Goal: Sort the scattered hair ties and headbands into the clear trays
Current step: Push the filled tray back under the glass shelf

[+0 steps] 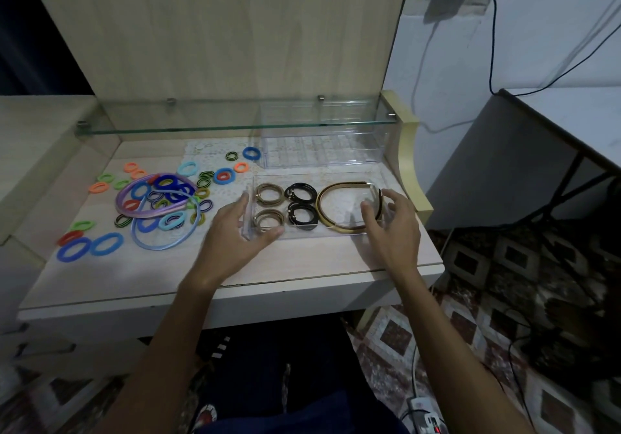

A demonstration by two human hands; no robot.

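A clear tray point(312, 234) lies on the desk's front right. It holds beige hair ties point(268, 194), black hair ties point(301, 202) and a gold-and-black headband point(339, 223). My left hand point(237, 228) touches the tray's left end with relaxed fingers. At the tray's right end is my right hand point(391, 223), fingers spread against it. Several coloured hair ties point(174, 198) lie scattered on the left with a purple headband point(126, 195) and a light blue headband point(161, 245) among them. A second clear tray point(322, 154) stands behind, under the glass shelf.
A glass shelf point(235, 126) spans the desk's back above the surface. A lace mat point(205, 148) lies under some ties. A curved cream side panel point(408, 151) borders the desk's right. Cables and a power strip point(425, 413) lie on the patterned floor at right.
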